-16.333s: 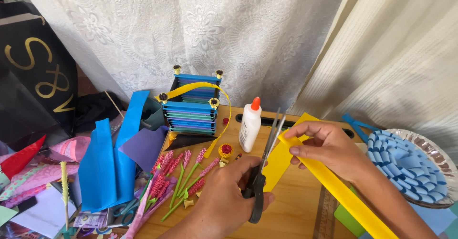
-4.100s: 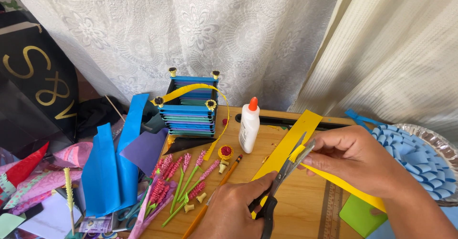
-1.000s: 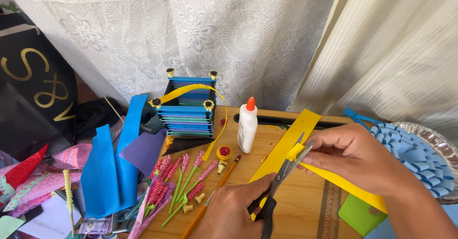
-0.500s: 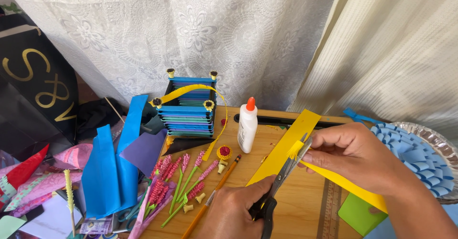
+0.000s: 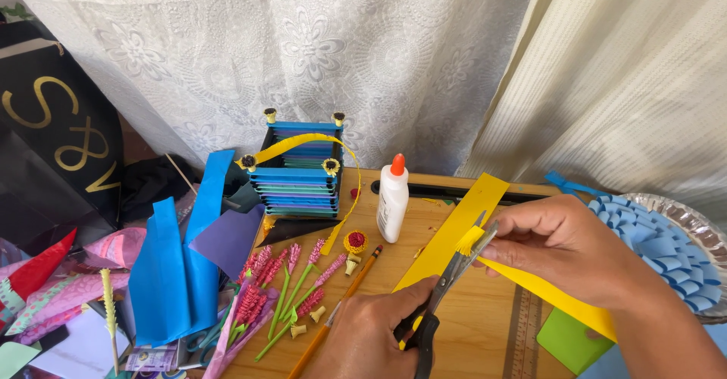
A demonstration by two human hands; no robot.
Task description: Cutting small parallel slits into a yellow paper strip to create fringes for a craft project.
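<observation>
My left hand point(image 5: 371, 333) grips black-handled scissors point(image 5: 443, 292), whose blades are at the fringed end of a folded yellow paper strip point(image 5: 545, 292). My right hand point(image 5: 564, 250) pinches that strip near the blades and holds it over the wooden board point(image 5: 485, 326). A wider yellow paper strip point(image 5: 458, 231) lies on the board under the scissors. A white glue bottle point(image 5: 392, 199) with an orange cap stands just behind.
A blue paper basket point(image 5: 295, 171) with a yellow handle stands at the back. Pink paper flowers on green stems point(image 5: 284, 292), a pencil point(image 5: 341, 311), blue paper sheets point(image 5: 178, 262), a blue rosette on a foil plate point(image 5: 663, 246) and a green piece point(image 5: 568, 341) surround the board.
The scissors have worked a little along the yellow strip's end, leaving short fringe cuts. Both hands stay in nearly the same place.
</observation>
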